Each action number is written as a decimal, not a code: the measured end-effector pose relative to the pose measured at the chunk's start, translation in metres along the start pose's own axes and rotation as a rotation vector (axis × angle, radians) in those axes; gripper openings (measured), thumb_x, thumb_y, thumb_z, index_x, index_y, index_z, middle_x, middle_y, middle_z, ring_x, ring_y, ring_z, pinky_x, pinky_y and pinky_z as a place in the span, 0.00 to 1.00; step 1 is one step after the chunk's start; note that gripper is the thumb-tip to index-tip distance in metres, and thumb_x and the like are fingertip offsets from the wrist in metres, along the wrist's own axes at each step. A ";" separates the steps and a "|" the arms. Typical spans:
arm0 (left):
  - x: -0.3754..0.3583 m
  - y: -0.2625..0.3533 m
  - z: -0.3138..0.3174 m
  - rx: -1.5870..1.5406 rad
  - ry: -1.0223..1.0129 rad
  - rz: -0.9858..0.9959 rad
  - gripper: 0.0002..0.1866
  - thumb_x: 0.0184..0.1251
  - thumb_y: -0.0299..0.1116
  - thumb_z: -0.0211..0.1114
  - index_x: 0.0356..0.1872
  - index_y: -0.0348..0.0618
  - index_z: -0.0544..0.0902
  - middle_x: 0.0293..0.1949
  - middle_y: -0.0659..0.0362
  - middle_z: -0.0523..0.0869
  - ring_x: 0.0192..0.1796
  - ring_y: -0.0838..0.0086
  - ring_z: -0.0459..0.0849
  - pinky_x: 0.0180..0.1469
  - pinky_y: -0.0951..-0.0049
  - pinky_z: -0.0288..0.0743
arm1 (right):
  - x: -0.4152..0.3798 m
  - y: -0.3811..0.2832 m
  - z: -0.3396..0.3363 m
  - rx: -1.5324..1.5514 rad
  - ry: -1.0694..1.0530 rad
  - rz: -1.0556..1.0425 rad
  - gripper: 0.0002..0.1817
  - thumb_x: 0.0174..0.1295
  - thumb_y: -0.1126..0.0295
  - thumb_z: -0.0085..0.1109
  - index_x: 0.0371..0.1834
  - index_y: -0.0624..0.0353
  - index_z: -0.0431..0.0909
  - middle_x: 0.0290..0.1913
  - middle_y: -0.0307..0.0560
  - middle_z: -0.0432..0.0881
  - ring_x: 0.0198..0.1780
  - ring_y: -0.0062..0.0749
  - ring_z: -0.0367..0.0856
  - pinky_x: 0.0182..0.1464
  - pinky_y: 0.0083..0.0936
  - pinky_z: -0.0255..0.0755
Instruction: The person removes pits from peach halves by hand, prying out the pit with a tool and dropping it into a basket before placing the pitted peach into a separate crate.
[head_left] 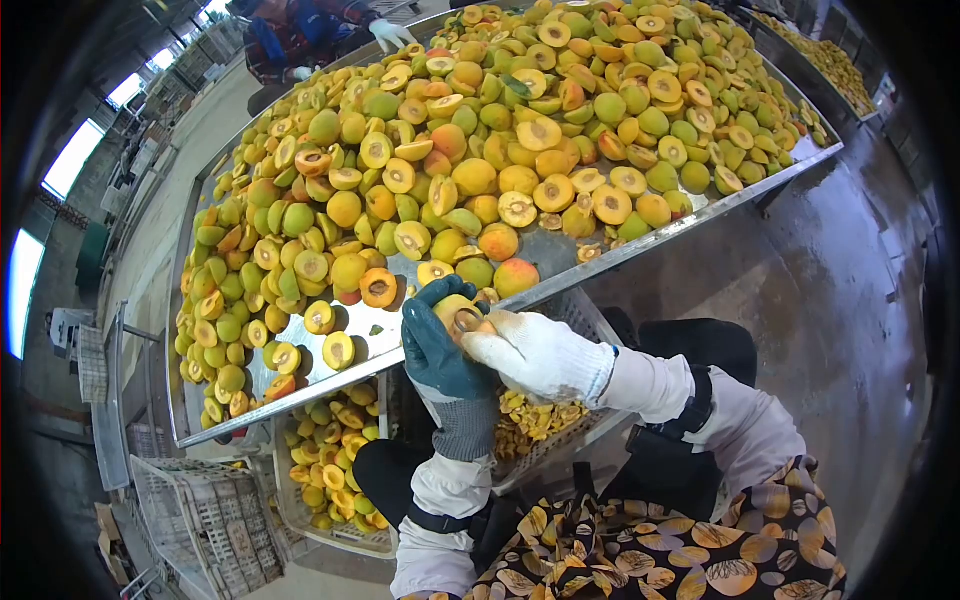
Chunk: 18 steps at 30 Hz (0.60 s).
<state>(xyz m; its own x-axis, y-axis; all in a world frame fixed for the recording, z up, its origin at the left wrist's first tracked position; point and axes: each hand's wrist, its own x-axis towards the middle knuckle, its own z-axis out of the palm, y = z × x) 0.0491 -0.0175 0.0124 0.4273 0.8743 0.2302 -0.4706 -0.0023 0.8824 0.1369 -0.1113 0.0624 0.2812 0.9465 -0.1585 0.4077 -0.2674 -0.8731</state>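
Observation:
A halved yellow fruit is held in my left hand, which wears a dark green-coated glove, just over the near edge of the metal table. My right hand, in a white knit glove, meets it from the right, its fingers closed around a small ring-shaped metal piece at the fruit's cut face. Part of that piece is hidden by the fingers. Many halved and whole yellow-green fruits are heaped on the table beyond both hands.
Below the table's edge stand a crate of fruit halves and another crate holding small orange-brown pieces. Empty-looking stacked crates are at the lower left. Across the table is another person with white gloves.

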 end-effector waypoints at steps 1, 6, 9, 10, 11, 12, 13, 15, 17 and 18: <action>-0.002 -0.001 -0.002 0.008 0.009 0.001 0.28 0.85 0.53 0.44 0.52 0.35 0.77 0.48 0.52 0.83 0.49 0.68 0.83 0.55 0.67 0.80 | -0.002 -0.008 -0.005 0.125 -0.125 0.164 0.29 0.76 0.44 0.41 0.47 0.62 0.79 0.40 0.64 0.85 0.45 0.59 0.85 0.46 0.46 0.79; -0.004 0.000 -0.007 0.108 0.028 0.008 0.27 0.85 0.52 0.42 0.52 0.35 0.78 0.49 0.54 0.83 0.48 0.70 0.83 0.54 0.68 0.80 | 0.002 0.024 0.016 -0.201 0.074 -0.243 0.27 0.77 0.47 0.41 0.47 0.62 0.78 0.39 0.63 0.83 0.43 0.60 0.84 0.45 0.46 0.77; -0.009 0.013 0.003 0.195 0.048 0.013 0.29 0.85 0.53 0.41 0.52 0.34 0.78 0.50 0.54 0.83 0.49 0.71 0.83 0.54 0.69 0.80 | -0.004 0.006 0.007 0.096 -0.065 -0.120 0.28 0.76 0.46 0.43 0.45 0.64 0.77 0.38 0.63 0.82 0.42 0.60 0.83 0.44 0.46 0.77; -0.012 0.016 0.008 0.162 0.069 0.022 0.29 0.85 0.54 0.40 0.52 0.34 0.79 0.50 0.54 0.83 0.49 0.71 0.82 0.53 0.69 0.80 | -0.005 0.004 0.005 0.174 -0.099 -0.079 0.28 0.76 0.46 0.43 0.44 0.64 0.77 0.36 0.62 0.82 0.41 0.60 0.83 0.43 0.45 0.77; -0.013 0.016 0.011 0.129 0.091 0.028 0.30 0.85 0.54 0.40 0.53 0.34 0.79 0.50 0.54 0.83 0.49 0.71 0.82 0.53 0.69 0.79 | -0.006 0.002 0.003 0.252 -0.131 -0.035 0.28 0.76 0.46 0.43 0.44 0.65 0.77 0.35 0.62 0.82 0.40 0.59 0.83 0.42 0.45 0.77; -0.014 0.015 0.010 0.100 0.064 0.020 0.30 0.85 0.54 0.40 0.53 0.34 0.79 0.51 0.53 0.83 0.49 0.70 0.82 0.54 0.69 0.79 | -0.007 0.002 0.004 0.276 -0.129 -0.011 0.27 0.76 0.47 0.43 0.43 0.65 0.77 0.33 0.60 0.82 0.39 0.57 0.83 0.41 0.44 0.77; -0.014 0.013 0.007 0.071 0.040 0.013 0.30 0.85 0.54 0.40 0.54 0.34 0.79 0.51 0.53 0.83 0.49 0.70 0.82 0.55 0.69 0.79 | -0.007 0.002 0.004 0.334 -0.164 0.033 0.27 0.76 0.47 0.43 0.43 0.65 0.76 0.31 0.58 0.82 0.37 0.55 0.83 0.40 0.42 0.77; -0.012 0.013 0.002 0.094 -0.007 0.026 0.30 0.85 0.54 0.40 0.55 0.34 0.79 0.52 0.53 0.83 0.50 0.69 0.82 0.56 0.68 0.78 | -0.008 0.004 0.002 0.484 -0.265 0.143 0.28 0.76 0.46 0.42 0.43 0.65 0.76 0.26 0.54 0.81 0.32 0.49 0.84 0.38 0.39 0.77; -0.015 0.015 -0.005 0.198 -0.054 0.046 0.29 0.86 0.53 0.41 0.55 0.34 0.78 0.52 0.52 0.83 0.51 0.68 0.82 0.58 0.67 0.76 | -0.009 0.007 0.001 0.605 -0.338 0.201 0.28 0.75 0.45 0.42 0.41 0.64 0.76 0.20 0.50 0.78 0.27 0.42 0.83 0.34 0.35 0.76; -0.017 0.013 -0.007 0.203 -0.051 0.050 0.29 0.86 0.52 0.41 0.55 0.34 0.78 0.52 0.52 0.83 0.51 0.68 0.82 0.58 0.67 0.76 | -0.009 0.008 0.001 0.628 -0.348 0.191 0.29 0.75 0.45 0.42 0.39 0.64 0.76 0.18 0.48 0.77 0.23 0.39 0.81 0.31 0.33 0.75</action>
<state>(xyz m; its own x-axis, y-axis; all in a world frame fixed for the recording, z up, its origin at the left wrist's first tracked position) 0.0306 -0.0288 0.0173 0.4484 0.8448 0.2919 -0.3292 -0.1475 0.9327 0.1369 -0.1219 0.0560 -0.0371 0.9243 -0.3798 -0.2236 -0.3781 -0.8983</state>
